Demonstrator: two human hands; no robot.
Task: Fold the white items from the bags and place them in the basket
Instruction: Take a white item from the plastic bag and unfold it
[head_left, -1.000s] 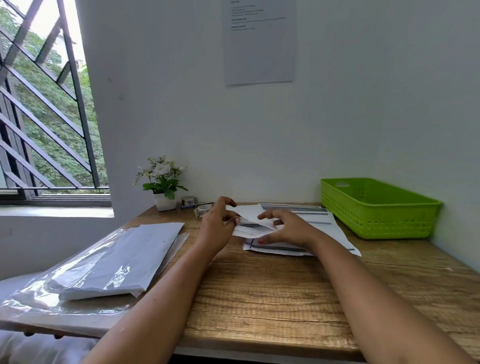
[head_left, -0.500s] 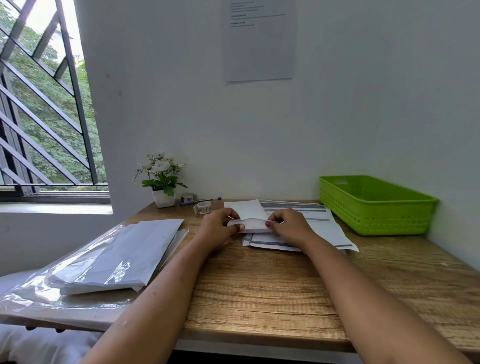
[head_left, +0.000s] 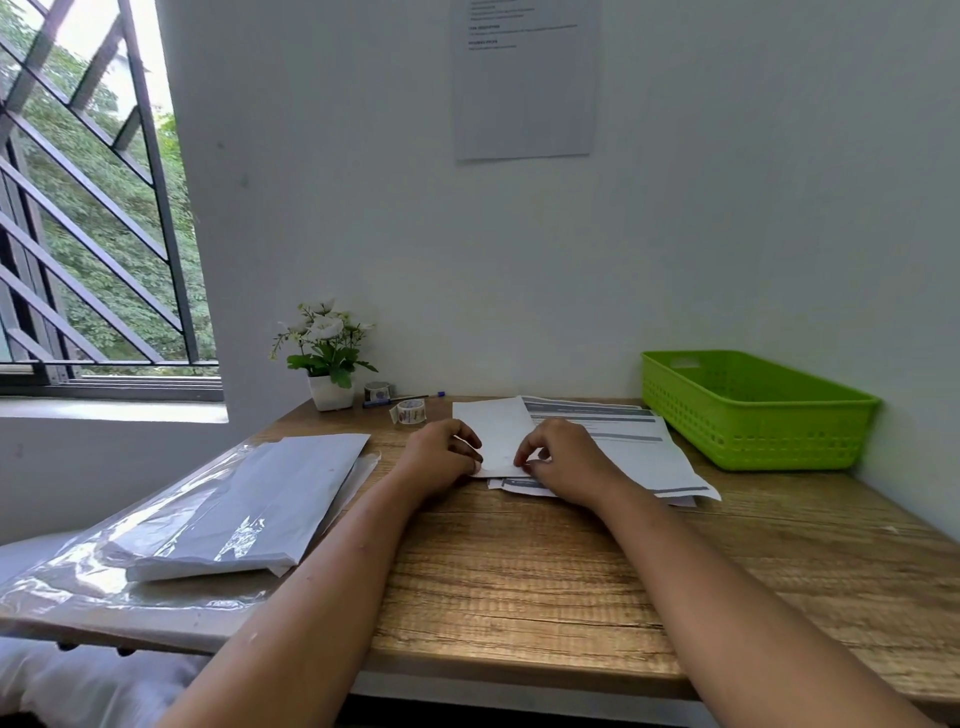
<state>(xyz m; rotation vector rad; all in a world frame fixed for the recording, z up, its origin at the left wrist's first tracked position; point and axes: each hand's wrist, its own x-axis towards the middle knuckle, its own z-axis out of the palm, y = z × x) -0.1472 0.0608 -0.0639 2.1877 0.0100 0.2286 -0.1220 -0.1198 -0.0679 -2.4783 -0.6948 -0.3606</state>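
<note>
Two hands are showing: left hand (head_left: 441, 457), right hand (head_left: 566, 460). One white item (head_left: 496, 431) is lying between them. One green basket (head_left: 748, 441) is sitting on one table (head_left: 519, 571). Printed sheets (head_left: 639, 452) are overlapping, at least two, exact count unclear. Clear bags are stacking at left, at least two: upper bag (head_left: 249, 509), lower bag (head_left: 78, 587). Two tape rolls are sitting at the back: patterned tape roll (head_left: 409, 412), dark tape roll (head_left: 377, 391). One pen (head_left: 415, 399), one potted plant (head_left: 327, 353), one wall notice (head_left: 524, 93), one window (head_left: 93, 208) are showing.
</note>
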